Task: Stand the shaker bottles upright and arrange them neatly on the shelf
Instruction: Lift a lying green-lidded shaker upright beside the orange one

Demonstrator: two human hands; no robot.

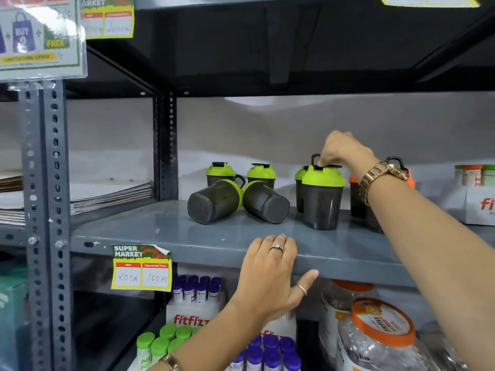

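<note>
Several dark shaker bottles with lime-green lids are on the grey metal shelf [166, 236]. Two lie on their sides [214, 200] [265, 201], bases toward me. Two stand upright behind them [220, 172] [262, 174]. To the right, a green-lidded shaker [322, 196] stands upright with another partly hidden behind it. My right hand [342, 149] pinches the top of that front shaker's lid. An orange-lidded shaker [357, 194] stands behind my right forearm, mostly hidden. My left hand [270, 274] grips the shelf's front edge, fingers over the lip.
A white fitfizz box [479, 207] with small tubs on top sits at the shelf's far right. Stacked paper sheets [107, 195] lie on the neighbouring shelf at left. Below are tube packs [197, 290] and a large orange-lidded jar [380, 336]. A price tag [141, 267] hangs on the edge.
</note>
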